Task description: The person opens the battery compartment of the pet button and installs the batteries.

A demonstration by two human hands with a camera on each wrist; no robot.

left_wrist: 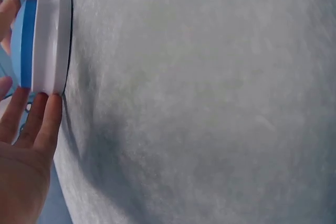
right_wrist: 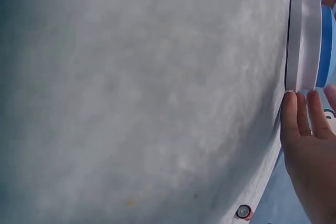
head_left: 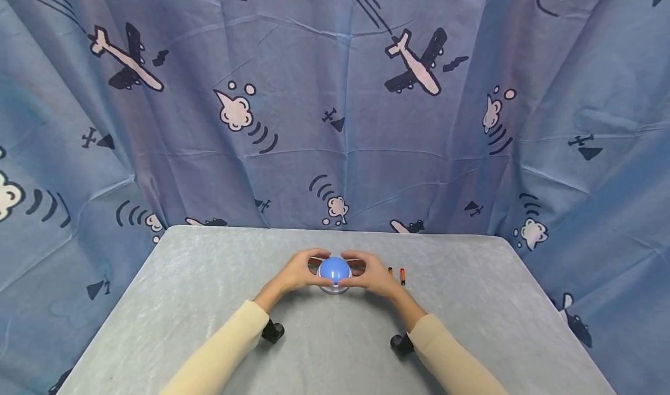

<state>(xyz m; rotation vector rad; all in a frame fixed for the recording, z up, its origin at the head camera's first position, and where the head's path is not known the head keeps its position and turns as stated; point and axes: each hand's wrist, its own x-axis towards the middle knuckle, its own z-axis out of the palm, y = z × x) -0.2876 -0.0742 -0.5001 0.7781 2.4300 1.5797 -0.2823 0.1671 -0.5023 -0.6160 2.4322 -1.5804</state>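
Observation:
A round push button [head_left: 334, 271] with a glossy blue dome and a white base sits on the grey-covered table, towards its far side. My left hand [head_left: 302, 271] holds it from the left, and my right hand [head_left: 369, 273] from the right, thumbs at the near side and fingers round the far side. In the left wrist view, fingertips touch the rim of the white base [left_wrist: 51, 43]. The right wrist view likewise has fingertips against the base [right_wrist: 304, 43], which stands flat on the tabletop.
Two small batteries, one orange and black [head_left: 402, 276] and one partly behind the right hand [head_left: 389, 271], are to the right of the button. A blue curtain [head_left: 293, 121] printed with planes hangs behind the table [head_left: 209, 267]. Dark wrist cameras [head_left: 273, 331] sit under both forearms.

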